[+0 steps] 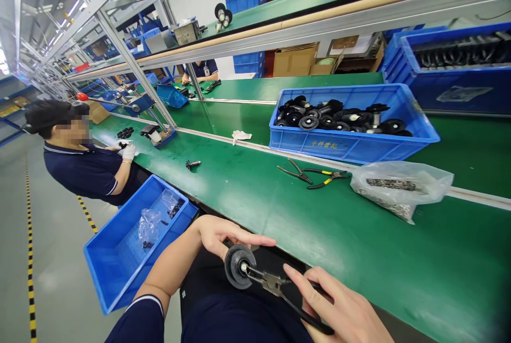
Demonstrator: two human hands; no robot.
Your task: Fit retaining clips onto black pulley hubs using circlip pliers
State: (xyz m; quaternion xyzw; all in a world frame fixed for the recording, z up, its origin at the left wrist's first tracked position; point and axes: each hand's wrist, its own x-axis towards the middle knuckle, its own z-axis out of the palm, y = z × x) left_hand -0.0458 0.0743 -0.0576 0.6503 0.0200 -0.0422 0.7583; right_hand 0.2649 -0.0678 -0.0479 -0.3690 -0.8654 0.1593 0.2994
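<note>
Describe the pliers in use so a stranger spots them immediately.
Start at the green bench. By its near edge, the right hand holds the dark-handled pliers, tips at a round black part. The yellow-marked pair and plain pair lie loose; only these are held.

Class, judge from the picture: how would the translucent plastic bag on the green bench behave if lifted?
The plastic bag would probably be floppy, since its film looks thin and creased. It may be heavy for its size: the small pieces inside look metallic. They seem loose, so it might sag.

Black disc point(233, 275), probably whitish centre point(244, 267), dark-handled pliers point(272, 283), green benchtop point(255, 194), yellow-and-black striped tape point(31, 278)
</note>
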